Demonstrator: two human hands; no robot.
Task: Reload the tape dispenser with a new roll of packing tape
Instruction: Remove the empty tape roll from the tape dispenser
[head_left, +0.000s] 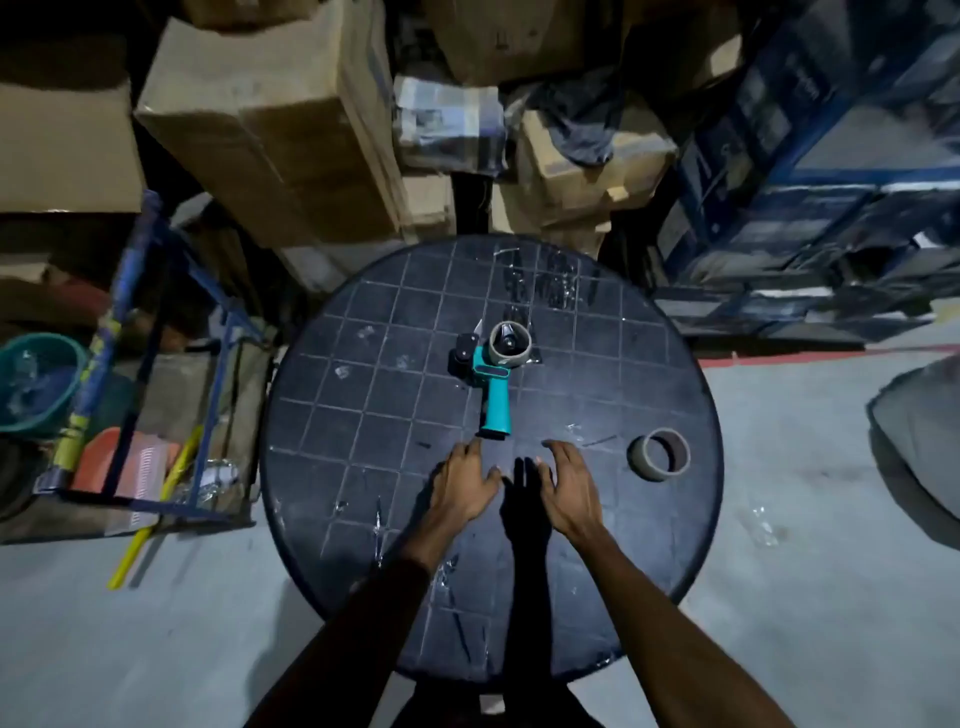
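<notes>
Your left hand (464, 483) has its fingers spread wide and holds nothing. One fingertip reaches up just below the butt of the teal plastic tape dispenser with the black front (488, 382), but it is hard to tell if it touches. Your right hand (567, 486) is loose too, fingers curled a little, empty, just right of the left hand. A dark shadow lies between your hands and hides that bit of the table.

The dispenser lies on its side near the middle of the round black plastic table with the white grid lines (363, 374), handle pointing at you. A thin brown roll with a wide hole (509, 344) sits on its wheel; you cannot tell how much tape is on it. The front of the dispenser is dark and blurry.

The brown roll of packing tape (658, 454) stands on the table well to the right of the dispenser, near the table's right edge, apart from your right hand.

Behind the table are stacked brown cardboard boxes (275, 130), dim and blurred. No writing can be read anywhere. Your elbows are cut off at the bottom.
</notes>
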